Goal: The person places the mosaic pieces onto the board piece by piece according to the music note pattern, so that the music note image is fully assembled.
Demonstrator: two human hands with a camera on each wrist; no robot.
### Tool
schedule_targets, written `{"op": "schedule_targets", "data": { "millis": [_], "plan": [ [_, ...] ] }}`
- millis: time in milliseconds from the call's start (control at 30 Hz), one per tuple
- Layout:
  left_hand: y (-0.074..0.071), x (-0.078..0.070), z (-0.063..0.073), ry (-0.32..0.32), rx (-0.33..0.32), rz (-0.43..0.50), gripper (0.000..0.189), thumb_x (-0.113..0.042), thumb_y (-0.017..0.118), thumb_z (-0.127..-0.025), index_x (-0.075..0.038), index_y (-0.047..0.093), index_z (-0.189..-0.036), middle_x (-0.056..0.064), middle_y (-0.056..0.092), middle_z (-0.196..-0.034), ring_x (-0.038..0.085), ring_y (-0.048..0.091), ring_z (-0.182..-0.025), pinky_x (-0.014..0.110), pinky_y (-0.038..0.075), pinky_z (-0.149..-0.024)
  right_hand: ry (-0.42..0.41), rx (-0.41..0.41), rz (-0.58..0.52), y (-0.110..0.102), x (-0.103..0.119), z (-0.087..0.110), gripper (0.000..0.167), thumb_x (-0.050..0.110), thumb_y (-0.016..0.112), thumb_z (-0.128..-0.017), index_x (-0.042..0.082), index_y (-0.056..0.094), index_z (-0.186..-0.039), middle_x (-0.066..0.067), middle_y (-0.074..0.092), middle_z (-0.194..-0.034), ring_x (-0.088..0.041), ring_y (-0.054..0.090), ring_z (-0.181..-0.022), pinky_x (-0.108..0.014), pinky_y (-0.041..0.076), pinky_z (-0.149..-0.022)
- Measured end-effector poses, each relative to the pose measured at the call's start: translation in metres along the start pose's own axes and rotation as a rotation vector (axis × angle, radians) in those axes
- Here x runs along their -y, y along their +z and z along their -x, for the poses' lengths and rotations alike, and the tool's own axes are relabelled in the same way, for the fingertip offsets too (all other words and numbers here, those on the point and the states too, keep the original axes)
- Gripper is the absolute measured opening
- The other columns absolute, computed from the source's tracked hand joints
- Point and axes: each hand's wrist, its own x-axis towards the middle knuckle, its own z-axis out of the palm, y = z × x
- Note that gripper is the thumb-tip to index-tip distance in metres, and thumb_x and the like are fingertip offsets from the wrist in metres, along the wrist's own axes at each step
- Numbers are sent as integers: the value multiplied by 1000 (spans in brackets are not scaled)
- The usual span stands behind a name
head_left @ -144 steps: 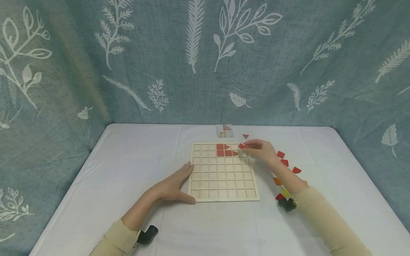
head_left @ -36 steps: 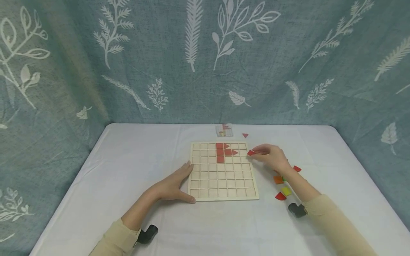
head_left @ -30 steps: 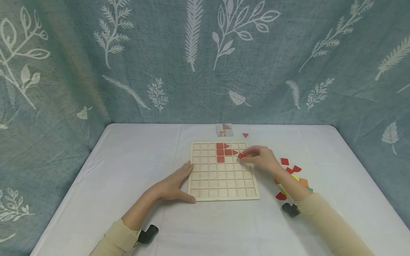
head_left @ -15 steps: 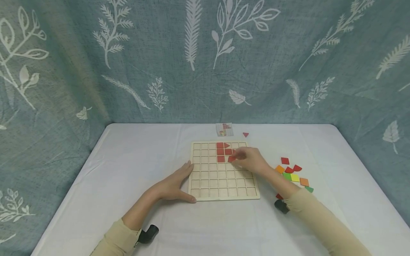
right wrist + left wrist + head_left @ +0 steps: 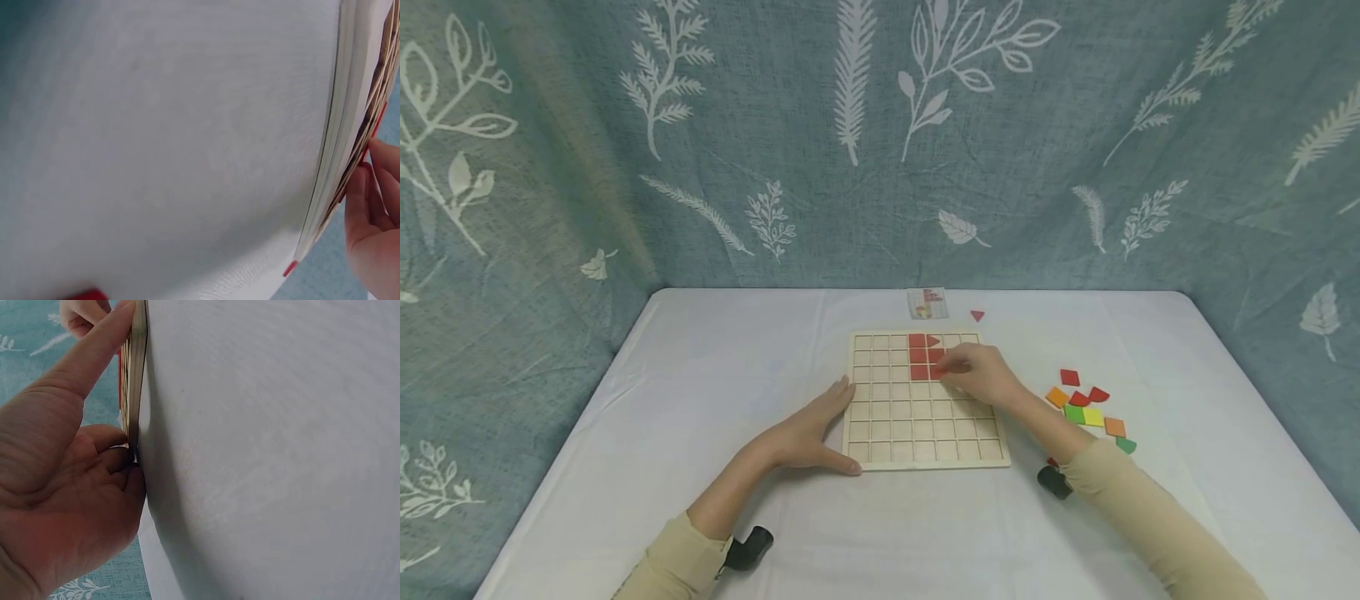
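A wooden grid board lies on the white table in the head view, with several red tiles set in its upper rows. My left hand rests spread along the board's left edge, fingertips at the side and thumb at the near left corner. In the left wrist view, that thumb lies straight against the board's edge. My right hand pinches a red tile down at the third row, right beside a red square. The fingers partly cover this tile and hide the cells behind them.
Right of the board lie loose tiles: a red square, an orange one, a yellow one and a green one, among others. Behind the board are a printed pattern card and a red triangle.
A red square has come to sit in the third row. My right hand has carried another red tile leftward from the board's right edge to the cell beside it. The left hand stays put.
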Motion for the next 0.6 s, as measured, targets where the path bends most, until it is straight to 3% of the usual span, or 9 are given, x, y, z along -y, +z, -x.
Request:
{"op": "schedule_targets", "data": {
  "millis": [167, 333, 600],
  "plan": [
    [0, 0, 0, 0, 3, 4, 122, -42, 88, -66, 1, 17, -154, 17, 7, -162, 32, 7, -148, 48, 14, -118, 44, 12, -18, -2, 0, 1, 15, 9, 71, -88, 8, 76, -103, -8, 70, -110, -28, 61, -110, -45, 50, -95],
    [0, 1, -1, 3, 5, 6, 122, -42, 88, -66, 1, 16, -154, 17, 7, -162, 32, 7, -148, 48, 14, -118, 147, 6, -86, -10, -5, 6, 21, 18, 70, -90, 12, 75, -109, -4, 70, -113, -25, 62, -111, -45, 49, -97],
    [-2, 1, -1, -10, 6, 8, 122, -42, 88, -66, 1, 16, -154, 17, 7, -162, 32, 7, -148, 48, 14, -119, 358, -68, -126, -47, -30, 28, 30, 27, 67, -93, 13, 70, -119, -10, 63, -126, -31, 49, -125, -52, 42, -101]
  ]
}}
